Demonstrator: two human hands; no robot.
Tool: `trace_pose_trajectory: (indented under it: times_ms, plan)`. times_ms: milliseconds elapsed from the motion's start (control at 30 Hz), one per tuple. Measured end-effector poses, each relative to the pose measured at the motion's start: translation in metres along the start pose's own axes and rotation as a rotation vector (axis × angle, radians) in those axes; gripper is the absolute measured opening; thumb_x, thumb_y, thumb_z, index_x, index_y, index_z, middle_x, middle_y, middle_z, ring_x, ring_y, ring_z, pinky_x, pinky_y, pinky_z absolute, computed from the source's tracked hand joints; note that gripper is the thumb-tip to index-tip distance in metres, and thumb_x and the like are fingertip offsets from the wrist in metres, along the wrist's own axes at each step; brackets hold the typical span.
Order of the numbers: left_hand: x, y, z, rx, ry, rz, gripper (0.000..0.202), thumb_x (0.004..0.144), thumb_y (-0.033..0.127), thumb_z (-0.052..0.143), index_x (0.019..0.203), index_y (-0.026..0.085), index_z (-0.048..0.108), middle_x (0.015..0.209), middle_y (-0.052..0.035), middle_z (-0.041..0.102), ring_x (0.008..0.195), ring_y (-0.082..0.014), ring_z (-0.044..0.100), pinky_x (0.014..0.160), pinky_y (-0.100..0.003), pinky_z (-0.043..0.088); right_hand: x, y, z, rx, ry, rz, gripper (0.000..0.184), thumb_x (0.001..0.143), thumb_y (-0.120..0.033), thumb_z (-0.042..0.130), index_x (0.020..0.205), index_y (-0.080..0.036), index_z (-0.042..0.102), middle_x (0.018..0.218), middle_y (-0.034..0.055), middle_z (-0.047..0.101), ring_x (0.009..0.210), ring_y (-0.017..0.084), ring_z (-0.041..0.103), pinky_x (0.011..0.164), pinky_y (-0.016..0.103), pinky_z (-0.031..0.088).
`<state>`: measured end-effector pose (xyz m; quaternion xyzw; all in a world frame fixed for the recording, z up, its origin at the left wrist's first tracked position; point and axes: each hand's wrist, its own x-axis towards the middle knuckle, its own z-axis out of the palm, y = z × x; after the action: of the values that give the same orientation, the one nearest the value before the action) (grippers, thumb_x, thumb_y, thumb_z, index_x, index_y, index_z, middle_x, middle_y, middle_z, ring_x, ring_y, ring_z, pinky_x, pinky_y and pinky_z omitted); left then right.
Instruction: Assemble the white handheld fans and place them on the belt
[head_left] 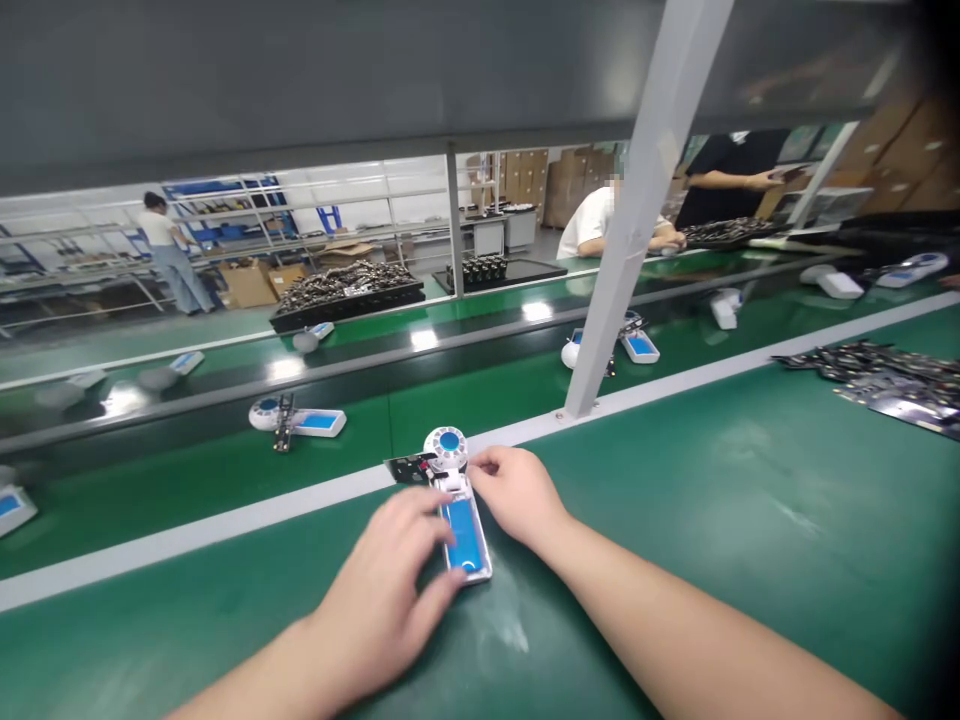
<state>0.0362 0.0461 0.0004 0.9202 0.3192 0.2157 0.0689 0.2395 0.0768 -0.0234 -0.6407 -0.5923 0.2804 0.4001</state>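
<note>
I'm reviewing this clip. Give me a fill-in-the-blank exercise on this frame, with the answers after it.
The white device has a ____ rectangular panel.
A black circuit board juts from the device's ____ side.
The bench under the left hand and right hand is ____.
Further devices lie on the ____ beyond the bench.

Answers: blue; left; green; conveyor belt.

A green-topped bench [750, 530] with a white edge strip [225, 510] carries a white-and-blue plastic device [465, 535] and, farther right, a loose heap of flat dark pieces [877, 380].
</note>
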Motion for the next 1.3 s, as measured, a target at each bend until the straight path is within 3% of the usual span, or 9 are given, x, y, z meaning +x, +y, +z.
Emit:
trace_pose_trajectory:
  times_ms: [133,267,367,500,733,900,1033,1133,1300]
  plan:
    - [0.019,-0.041,-0.004,0.009,0.175,-0.244,0.057,0.087,0.028,0.055,0.139,0.019,0.036,0.144,-0.0151,0.044,0.134,-0.0280,0.041,0.110,-0.051,0.039,0.000,0.001,0.005,0.152,-0.042,-0.019,0.016,0.080,-0.027,0.059,0.082,-0.021,0.074,0.084,0.0013,0.075,0.079,0.019,0.068,0.071,0.027,0.048]
    - [0.027,-0.063,-0.004,-0.006,0.049,-0.374,0.057,0.083,0.027,0.055,0.138,0.019,0.044,0.124,-0.0109,0.062,0.116,-0.0261,0.057,0.099,-0.044,0.048,-0.001,-0.003,0.011,0.094,-0.046,-0.038,0.015,0.080,-0.028,0.061,0.081,-0.022,0.074,0.080,0.0008,0.073,0.074,0.018,0.066,0.068,0.028,0.047]
    - [0.026,-0.056,-0.009,0.081,0.069,-0.395,0.031,0.084,0.032,0.054,0.111,0.022,0.066,0.098,-0.0061,0.069,0.094,-0.0236,0.064,0.084,-0.037,0.052,-0.002,-0.006,0.014,0.101,-0.033,-0.090,0.014,0.080,-0.026,0.062,0.085,-0.022,0.074,0.083,0.0017,0.072,0.074,0.017,0.065,0.069,0.029,0.048]
    - [0.022,-0.037,-0.018,0.129,0.110,-0.420,0.023,0.085,0.038,0.052,0.084,0.025,0.072,0.088,-0.0040,0.070,0.078,-0.0207,0.064,0.070,-0.032,0.049,-0.004,-0.007,0.016,0.141,-0.037,-0.165,0.011,0.079,-0.021,0.063,0.081,-0.021,0.074,0.083,0.0024,0.069,0.074,0.016,0.063,0.072,0.029,0.048]
    - [0.020,-0.017,-0.006,-0.314,0.168,-0.692,0.022,0.082,0.040,0.059,0.090,0.027,0.075,0.089,0.0013,0.075,0.083,-0.0203,0.068,0.074,-0.030,0.052,-0.011,-0.013,0.017,0.237,-0.002,-0.204,0.010,0.075,-0.015,0.064,0.076,-0.020,0.072,0.078,0.0001,0.067,0.070,0.013,0.062,0.067,0.025,0.048]
    - [0.018,-0.012,0.005,-0.389,0.286,-0.659,0.020,0.080,0.036,0.063,0.092,0.025,0.074,0.092,0.0006,0.076,0.085,-0.0192,0.069,0.081,-0.031,0.053,-0.018,-0.016,0.018,0.142,0.048,-0.267,0.008,0.074,-0.013,0.060,0.071,-0.019,0.065,0.074,-0.0003,0.064,0.067,0.013,0.059,0.063,0.025,0.046]
    - [0.017,-0.017,0.009,-0.441,0.290,-0.707,0.022,0.079,0.035,0.064,0.096,0.023,0.073,0.093,-0.0005,0.075,0.083,-0.0195,0.069,0.080,-0.032,0.054,-0.014,-0.009,0.012,0.127,0.124,-0.124,0.010,0.073,-0.021,0.063,0.082,-0.019,0.067,0.077,0.0012,0.066,0.067,0.015,0.060,0.064,0.027,0.049]
    - [0.016,-0.019,0.011,-0.496,0.293,-0.706,0.026,0.081,0.035,0.063,0.102,0.023,0.072,0.097,-0.0014,0.075,0.081,-0.0192,0.069,0.081,-0.034,0.055,-0.009,-0.005,0.010,0.122,0.075,-0.044,0.015,0.073,-0.022,0.062,0.085,-0.019,0.071,0.077,0.0017,0.069,0.069,0.016,0.063,0.067,0.029,0.050]
    - [0.019,-0.016,0.010,-0.408,0.307,-0.623,0.023,0.082,0.031,0.060,0.099,0.024,0.073,0.097,-0.0016,0.074,0.089,-0.0199,0.068,0.084,-0.033,0.055,-0.005,-0.006,0.015,0.162,0.055,-0.096,0.014,0.076,-0.019,0.060,0.082,-0.020,0.073,0.081,0.0018,0.071,0.073,0.017,0.065,0.070,0.029,0.051]
